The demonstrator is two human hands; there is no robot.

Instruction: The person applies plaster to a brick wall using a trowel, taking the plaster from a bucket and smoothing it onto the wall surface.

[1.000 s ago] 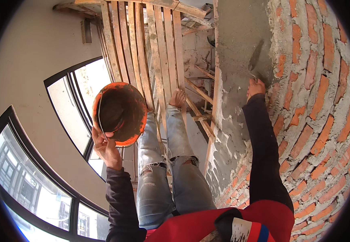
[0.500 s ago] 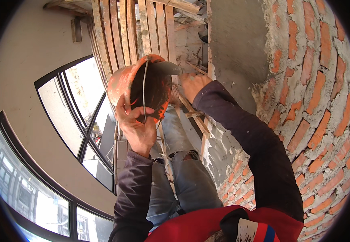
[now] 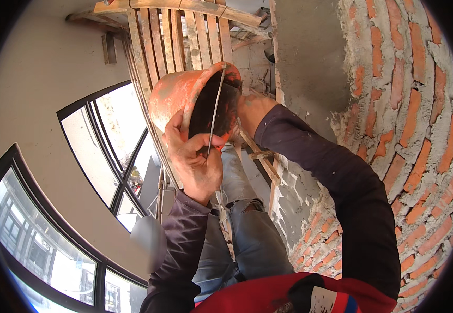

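An orange, mortar-stained bucket [image 3: 171,99] is tipped on its side in front of me, its dark mouth turned to the right. My left hand [image 3: 197,161] grips the near part of its rim, thumb by the wire bail [image 3: 215,109] that crosses the opening. At the far right side of the mouth is my right hand [image 3: 255,110], its fingers hidden at or inside the bucket. The earlier picture shows this hand closed on a trowel with a grey blade; that blade is out of sight now.
On the right runs a brick wall [image 3: 411,115] with rough mortar joints, beside a smooth grey plastered strip [image 3: 310,57]. Wooden slats [image 3: 190,41] lie beyond the bucket. Dark-framed windows [image 3: 106,141] stand left. A blurred grey rounded shape [image 3: 148,240] shows by my left forearm.
The bucket and my left hand have shifted right in the picture. My right hand has gone to the bucket's mouth, and the trowel blade has passed out of sight. The blurred grey shape has appeared.
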